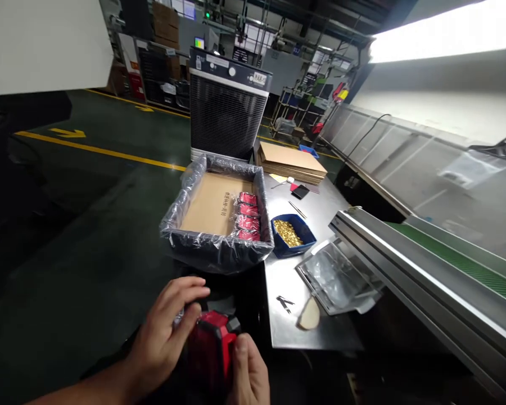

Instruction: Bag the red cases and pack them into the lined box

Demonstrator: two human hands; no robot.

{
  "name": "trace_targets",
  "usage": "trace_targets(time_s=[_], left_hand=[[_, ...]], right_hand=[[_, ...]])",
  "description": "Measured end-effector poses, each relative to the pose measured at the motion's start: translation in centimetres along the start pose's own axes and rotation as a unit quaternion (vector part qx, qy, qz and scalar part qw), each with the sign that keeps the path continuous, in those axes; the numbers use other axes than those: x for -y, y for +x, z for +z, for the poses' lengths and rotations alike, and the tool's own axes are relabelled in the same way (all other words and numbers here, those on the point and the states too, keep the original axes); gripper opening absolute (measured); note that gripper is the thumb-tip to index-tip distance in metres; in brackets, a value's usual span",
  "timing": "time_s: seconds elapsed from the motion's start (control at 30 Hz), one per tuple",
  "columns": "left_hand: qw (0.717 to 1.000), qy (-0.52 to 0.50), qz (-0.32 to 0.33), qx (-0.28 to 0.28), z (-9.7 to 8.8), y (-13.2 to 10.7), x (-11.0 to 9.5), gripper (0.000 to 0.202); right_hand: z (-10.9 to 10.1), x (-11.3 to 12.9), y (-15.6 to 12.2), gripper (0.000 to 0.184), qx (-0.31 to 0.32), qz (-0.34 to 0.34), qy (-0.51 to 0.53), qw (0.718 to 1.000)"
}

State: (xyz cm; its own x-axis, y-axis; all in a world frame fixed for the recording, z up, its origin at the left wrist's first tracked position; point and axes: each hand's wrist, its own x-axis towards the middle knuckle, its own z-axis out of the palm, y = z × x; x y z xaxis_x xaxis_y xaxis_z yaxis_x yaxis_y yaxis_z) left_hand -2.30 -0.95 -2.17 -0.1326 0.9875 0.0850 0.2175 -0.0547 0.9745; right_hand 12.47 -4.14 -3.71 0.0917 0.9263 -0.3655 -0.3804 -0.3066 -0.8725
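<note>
Low in front of me, my right hand (249, 368) grips the right side of a red and black plastic casing (213, 343), its thumb along the edge. My left hand (168, 329) is on the casing's left, fingers fairly straight and thumb close to its upper corner. A bit of clear plastic bag (179, 316) shows between that thumb and fingers. The casing is slightly blurred and its lower part is dark. Beyond my hands stands a bin (219, 256) lined with clear plastic; several red pieces in clear bags (248, 216) lie in a row along its right side, on cardboard (208, 202).
Right of the bin, a metal table (287, 332) holds a blue tray (306, 247) of small brass parts, a clear-lidded box (341, 275), black snips (284, 304) and stacked cardboard (293, 160). A green conveyor (459, 259) runs along the right. An air cooler (227, 107) stands behind.
</note>
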Motion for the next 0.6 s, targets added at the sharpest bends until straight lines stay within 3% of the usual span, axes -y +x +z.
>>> trace_targets(time_s=[0.07,0.13,0.23,0.33,0.47,0.6], left_hand=[[0.977,0.114,0.148,0.107,0.1,-0.8,0.0,0.048],[0.947,0.166,0.209,0.181,0.4,-1.1,0.4,0.078],[0.934,0.206,0.212,0.2,0.8,-1.0,1.3,0.1],[0.913,0.249,0.233,0.225,0.6,-0.7,1.2,0.115],[0.901,0.293,0.224,0.228,0.2,-0.4,-0.7,0.111],[0.912,0.298,0.168,0.225,-0.1,-0.4,-2.5,0.112]], right_hand=[[0.1,0.0,0.1,0.051,0.013,0.002,0.011,1.0],[-0.1,0.1,0.1,0.045,0.012,0.023,0.004,1.0],[-0.8,0.2,0.4,0.047,0.007,0.037,0.023,0.999],[-1.8,0.2,1.5,0.054,0.046,0.054,0.05,0.996],[-2.8,0.0,2.8,0.056,0.113,0.115,0.082,0.984],[-3.4,1.1,4.0,0.052,0.137,0.076,0.034,0.987]])
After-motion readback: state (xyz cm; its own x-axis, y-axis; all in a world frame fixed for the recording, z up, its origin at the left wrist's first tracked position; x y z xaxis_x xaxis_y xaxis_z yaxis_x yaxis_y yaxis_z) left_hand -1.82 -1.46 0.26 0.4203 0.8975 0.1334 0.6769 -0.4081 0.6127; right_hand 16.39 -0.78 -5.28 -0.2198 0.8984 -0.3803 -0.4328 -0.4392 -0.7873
